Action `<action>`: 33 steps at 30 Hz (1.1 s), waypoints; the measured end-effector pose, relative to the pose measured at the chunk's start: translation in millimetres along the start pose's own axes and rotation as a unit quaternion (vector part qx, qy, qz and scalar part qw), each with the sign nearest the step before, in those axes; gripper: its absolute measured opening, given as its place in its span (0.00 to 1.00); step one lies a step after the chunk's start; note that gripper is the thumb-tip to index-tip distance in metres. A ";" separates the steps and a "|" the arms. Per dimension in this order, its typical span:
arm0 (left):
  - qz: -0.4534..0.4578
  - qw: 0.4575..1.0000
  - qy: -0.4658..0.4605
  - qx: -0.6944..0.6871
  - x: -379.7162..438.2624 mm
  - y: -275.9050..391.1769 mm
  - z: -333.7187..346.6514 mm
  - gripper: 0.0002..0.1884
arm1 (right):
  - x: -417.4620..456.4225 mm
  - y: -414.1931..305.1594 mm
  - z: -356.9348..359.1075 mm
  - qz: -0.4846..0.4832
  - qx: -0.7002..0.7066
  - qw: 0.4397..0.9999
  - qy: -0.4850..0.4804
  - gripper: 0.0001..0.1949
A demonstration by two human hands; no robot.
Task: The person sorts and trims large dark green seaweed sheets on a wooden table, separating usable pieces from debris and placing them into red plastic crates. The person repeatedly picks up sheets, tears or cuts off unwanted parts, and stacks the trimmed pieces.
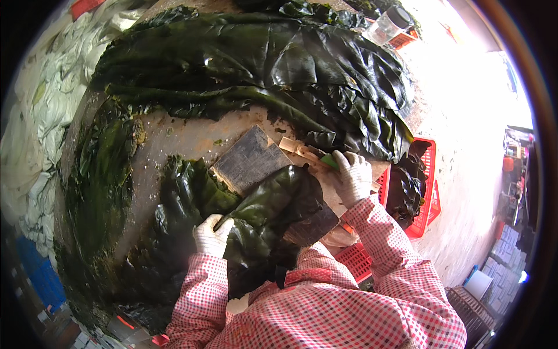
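Wearing a pale knit glove, my left hand [213, 234] pinches the edge of a dark green kelp blade [270, 200] between thumb and fingers. The blade lies over part of a dark rectangular board [250, 159] on the work table [192, 135]. My right hand [354, 176], gloved too, rests at the table's right side with its fingertips at a green object [330, 161]. Its grip there is partly hidden, and I cannot tell whether it holds the object. A light wooden strip [296, 147] runs up and left from the green object.
A long stack of kelp blades [226, 52] spans the table's far side; more kelp [102, 170] lies at left. A red plastic basket [420, 218] with kelp stands at right. A clear jar with a black lid [386, 27] is at the far right. Pale sacking [52, 96] lines the left.
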State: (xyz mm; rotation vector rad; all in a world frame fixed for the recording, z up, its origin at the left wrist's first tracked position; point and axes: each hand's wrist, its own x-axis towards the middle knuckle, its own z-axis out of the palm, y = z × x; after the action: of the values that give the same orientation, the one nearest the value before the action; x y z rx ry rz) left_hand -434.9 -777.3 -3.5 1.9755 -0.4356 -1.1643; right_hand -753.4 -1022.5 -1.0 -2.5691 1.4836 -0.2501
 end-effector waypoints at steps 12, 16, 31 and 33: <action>0.005 0.958 -0.059 0.281 20.3 45.2 -6.0 0.25 | -46.8 -46.4 -18.4 0.008 0.393 0.919 -0.039 0.28; -0.031 0.944 -0.023 0.329 15.4 55.4 -0.4 0.24 | -64.7 -110.4 3.4 0.004 0.500 0.845 -0.190 0.34; -0.107 0.881 0.015 0.461 18.1 84.3 31.6 0.29 | -46.2 -159.7 40.4 0.000 0.412 0.856 -0.314 0.30; -0.115 0.877 0.009 0.466 18.7 89.5 32.2 0.30 | -49.7 -159.1 51.9 -0.008 0.409 0.863 -0.297 0.30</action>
State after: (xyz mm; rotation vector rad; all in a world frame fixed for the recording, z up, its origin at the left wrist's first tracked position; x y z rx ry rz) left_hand -444.1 -860.3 45.8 2.9250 -0.8903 -1.1868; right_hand -632.4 -897.9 -18.8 -1.7306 0.8517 -0.0480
